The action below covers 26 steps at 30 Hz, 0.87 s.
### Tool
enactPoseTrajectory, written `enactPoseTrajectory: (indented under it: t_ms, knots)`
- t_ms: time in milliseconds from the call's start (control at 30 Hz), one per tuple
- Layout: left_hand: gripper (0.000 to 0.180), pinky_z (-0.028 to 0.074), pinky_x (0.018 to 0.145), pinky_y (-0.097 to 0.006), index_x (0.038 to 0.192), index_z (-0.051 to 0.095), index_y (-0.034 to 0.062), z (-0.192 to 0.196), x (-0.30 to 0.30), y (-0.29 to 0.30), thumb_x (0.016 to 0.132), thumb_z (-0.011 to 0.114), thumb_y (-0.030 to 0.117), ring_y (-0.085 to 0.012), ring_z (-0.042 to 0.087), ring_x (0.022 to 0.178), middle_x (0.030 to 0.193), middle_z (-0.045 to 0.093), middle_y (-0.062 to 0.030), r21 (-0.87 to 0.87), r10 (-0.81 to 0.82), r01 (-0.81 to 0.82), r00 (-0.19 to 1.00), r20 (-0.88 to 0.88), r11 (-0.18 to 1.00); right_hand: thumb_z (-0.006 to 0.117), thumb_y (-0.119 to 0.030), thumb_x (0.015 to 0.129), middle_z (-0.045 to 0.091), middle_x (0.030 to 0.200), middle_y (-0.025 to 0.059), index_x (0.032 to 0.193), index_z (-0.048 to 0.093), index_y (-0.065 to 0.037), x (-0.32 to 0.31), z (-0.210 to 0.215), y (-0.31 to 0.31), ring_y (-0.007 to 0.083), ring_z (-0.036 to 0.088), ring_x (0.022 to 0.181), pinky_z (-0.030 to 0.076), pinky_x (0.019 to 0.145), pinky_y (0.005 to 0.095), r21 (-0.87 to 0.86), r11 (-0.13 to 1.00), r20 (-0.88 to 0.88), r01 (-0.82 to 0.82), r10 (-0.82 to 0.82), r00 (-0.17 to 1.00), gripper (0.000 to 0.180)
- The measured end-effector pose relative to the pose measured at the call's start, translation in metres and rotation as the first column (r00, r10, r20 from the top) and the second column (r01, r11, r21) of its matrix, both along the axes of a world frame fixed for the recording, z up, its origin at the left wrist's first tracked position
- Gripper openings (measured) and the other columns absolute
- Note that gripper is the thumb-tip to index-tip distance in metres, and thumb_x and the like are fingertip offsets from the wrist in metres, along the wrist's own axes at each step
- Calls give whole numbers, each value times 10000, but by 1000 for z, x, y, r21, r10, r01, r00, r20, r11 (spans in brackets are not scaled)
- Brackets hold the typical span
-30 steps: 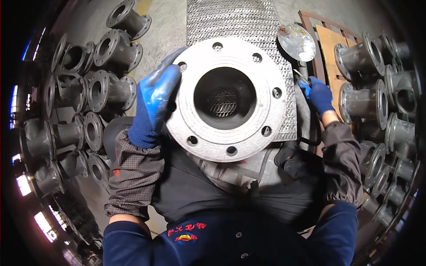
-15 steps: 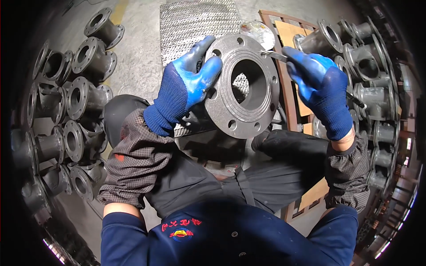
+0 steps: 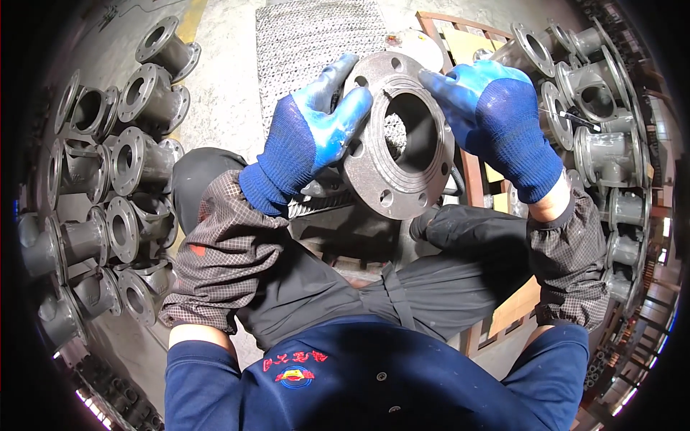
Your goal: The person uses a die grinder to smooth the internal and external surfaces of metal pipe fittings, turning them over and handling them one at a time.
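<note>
A grey cast-metal flanged pipe fitting [image 3: 370, 169] is tilted up before me, its round face ringed with bolt holes around a wide bore. My left hand [image 3: 309, 115], in a blue coated glove, grips the flange's upper left rim, thumb on the face. My right hand [image 3: 485, 100], gloved alike, is closed at the upper right of the flange, fingertips by its face. From behind this hand sticks out the dark, pale-ended rear of a slim scraper-like tool [image 3: 578, 120]; its flat metal tip is hidden by the fingers.
Several flanged fittings [image 3: 147, 93] stand stacked on the left, and more fittings [image 3: 611, 158] are piled on the right. A patterned metal sheet [image 3: 316, 36] lies ahead. A brown frame with boards [image 3: 467, 50] runs past my right knee, a pale round disc [image 3: 417, 50] beside it.
My right hand has moved left and slightly up onto the flange, and the tool's tip has gone out of sight. The fitting has turned slightly in my left hand, which shifted a little right.
</note>
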State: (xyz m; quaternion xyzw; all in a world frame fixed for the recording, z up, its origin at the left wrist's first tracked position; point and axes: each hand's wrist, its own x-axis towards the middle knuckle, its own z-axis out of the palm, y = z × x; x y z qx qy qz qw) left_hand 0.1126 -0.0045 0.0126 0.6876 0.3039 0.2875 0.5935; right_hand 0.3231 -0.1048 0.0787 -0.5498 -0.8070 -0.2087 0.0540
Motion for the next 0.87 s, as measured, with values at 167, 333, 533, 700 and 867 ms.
enactPoseTrajectory:
  t_ms: [167,333,533,700,867]
  knots:
    - [528,506,656,-241,1312,467,-54,12,1,-3,896,614,236,-102,607,728,889,658,-126,-102,-26,24,999,-19,994,643,-58,708,559,702,35,1128,617,-162,12,-1,2,222,564,596,436,512,341,85,995,139,-42,30,990,434]
    - [541,467,532,-217,1335,443,-45,10,-4,1,899,605,232,-70,569,585,725,609,-50,-5,12,-12,999,-35,1000,575,46,730,604,707,40,1055,673,-205,37,11,-12,218,594,626,501,568,316,135,988,-224,73,-41,974,422]
    - [487,452,502,-210,1305,506,-1,17,-3,1,884,602,223,-69,557,555,704,606,-27,-87,82,-88,994,-76,992,568,38,837,674,1044,52,1209,608,-78,87,4,-81,113,639,912,486,836,219,-118,933,-749,340,-309,586,392]
    - [480,368,413,-176,1276,534,-12,3,-21,19,875,606,243,-56,484,473,657,556,-8,44,146,-145,989,-31,988,492,-18,913,679,1035,62,1202,600,-38,137,-34,-180,117,606,796,490,748,242,-196,718,-782,668,-526,335,310]
    - [410,384,545,-204,1239,549,-48,-32,-54,58,916,572,202,-63,493,594,732,589,-40,564,158,-81,983,-89,822,513,-62,919,640,1125,156,1183,572,35,78,-176,-311,244,611,1021,454,912,339,-238,626,-700,743,-640,316,288]
